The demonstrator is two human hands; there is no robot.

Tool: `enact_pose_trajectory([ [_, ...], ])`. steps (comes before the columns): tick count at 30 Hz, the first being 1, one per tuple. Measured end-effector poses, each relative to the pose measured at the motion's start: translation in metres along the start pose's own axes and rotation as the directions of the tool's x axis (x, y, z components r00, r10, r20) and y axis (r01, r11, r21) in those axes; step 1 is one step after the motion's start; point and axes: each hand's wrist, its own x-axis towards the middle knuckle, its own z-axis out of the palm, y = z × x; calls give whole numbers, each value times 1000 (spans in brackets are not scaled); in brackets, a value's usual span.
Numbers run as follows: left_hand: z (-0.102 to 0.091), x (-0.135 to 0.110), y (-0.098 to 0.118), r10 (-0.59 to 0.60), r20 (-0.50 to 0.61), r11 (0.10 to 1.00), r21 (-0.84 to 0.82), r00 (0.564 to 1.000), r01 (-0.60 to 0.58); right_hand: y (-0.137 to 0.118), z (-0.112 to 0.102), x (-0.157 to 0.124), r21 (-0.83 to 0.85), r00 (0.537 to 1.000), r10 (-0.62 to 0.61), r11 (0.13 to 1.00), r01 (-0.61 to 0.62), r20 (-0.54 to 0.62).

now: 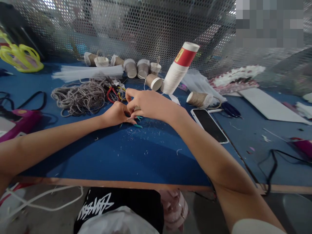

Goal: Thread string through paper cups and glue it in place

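Note:
In the middle of the blue table, my left hand (pixel 118 113) and my right hand (pixel 147 103) meet with bent, pinched fingers. Whatever lies between the fingertips is small and mostly covered, so I cannot make it out. Narrow teal tips (pixel 138 126) show at the fingers, just above the tabletop. Pale crumbs and short thread bits are scattered below the hands. Behind my left hand lie red-handled scissors (pixel 112 94), beside a tangled heap of grey cord (pixel 80 96). Beyond my right hand, a cup partly wrapped in brown twine (pixel 154 82) rests on its side.
A leaning stack of white paper cups (pixel 175 73) stands behind the hands. More wrapped cups (pixel 130 68) line the perforated metal screen. To the right are a phone (pixel 211 126) and a white board (pixel 270 105); a magenta glue gun (pixel 23 122) sits at left.

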Motion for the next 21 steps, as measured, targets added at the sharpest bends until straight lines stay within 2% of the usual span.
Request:
enact_pose_trajectory([
  [5, -1, -2, 5, 13, 19, 998, -65, 1000, -12, 3, -2, -1, 11, 999, -15, 1000, 15, -30],
  [10, -4, -1, 7, 16, 26, 1000, 1, 1000, -16, 10, -8, -3, 26, 997, -11, 1000, 13, -73],
  [14, -5, -2, 8, 18, 10, 999, 33, 1000, -19, 12, -12, -6, 34, 999, -30, 999, 31, -36],
  [18, -5, -3, 10, 27, 20, 998, -53, 999, -26, 12, -14, -7, 39, 999, -38, 999, 38, 3],
  [21, -4, -3, 12, 33, 36, 995, -92, 999, -30, 12, -13, -6, 20, 999, -27, 999, 27, -21],
])
